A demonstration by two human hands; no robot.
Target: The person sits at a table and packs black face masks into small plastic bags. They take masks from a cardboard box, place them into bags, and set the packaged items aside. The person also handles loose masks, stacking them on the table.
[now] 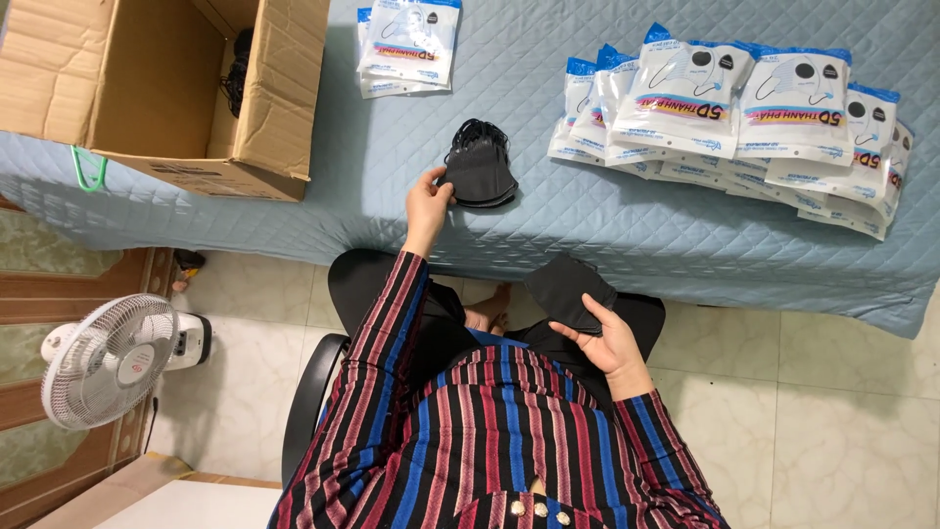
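Blue quilted cover (627, 225) spans the bed-like surface across the top of the view, pale tiled floor (842, 421) below it; open cardboard box (166, 88) sits at the left end of the cover, some dark items inside, too shadowed to tell; white fan (103, 360) stands on the floor at lower left; large fanned pile of sealed mask packets (744, 127), white with blue tops, lies at the right of the cover; smaller stack of packets (409, 44) at top centre; person seated, striped sleeves, dark lap; stack of black masks (480, 167) rests on the cover near its front edge, ear loops bunched on top; left hand (428, 201) reaches up to that stack, thumb and fingertips pinching its left edge, stack lying just right of the grip; right hand (612, 338) over the lap, well apart from the stack, palm up, fingers loosely curled under a few black masks (568, 289), which jut up-left past the fingertips, thumb pressed on top.
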